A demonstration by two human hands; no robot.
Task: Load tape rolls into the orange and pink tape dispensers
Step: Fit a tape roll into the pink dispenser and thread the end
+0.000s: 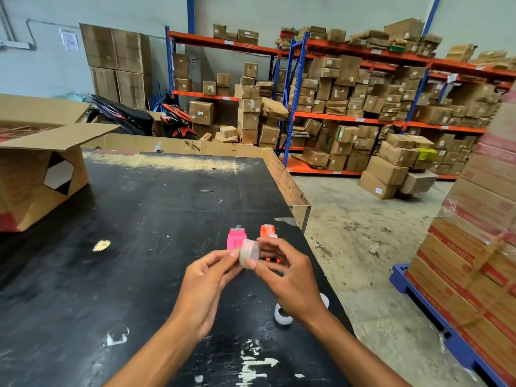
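Both hands hold one clear tape roll (249, 254) above the black table (134, 236). My left hand (206, 286) pinches its left side and my right hand (287, 280) grips its right side with thumb and fingers. Just behind the roll stand the pink dispenser (236, 238) and, to its right, the orange dispenser (267, 232), whose lower part is hidden by my right fingers. Another white tape roll (281, 317) lies on the table under my right wrist, partly covered.
An open cardboard box (42, 174) sits on the table's far left. The table's right edge (307, 219) drops to a concrete floor. A stack of cartons on a blue pallet (474, 247) stands at the right. Shelves of boxes fill the background.
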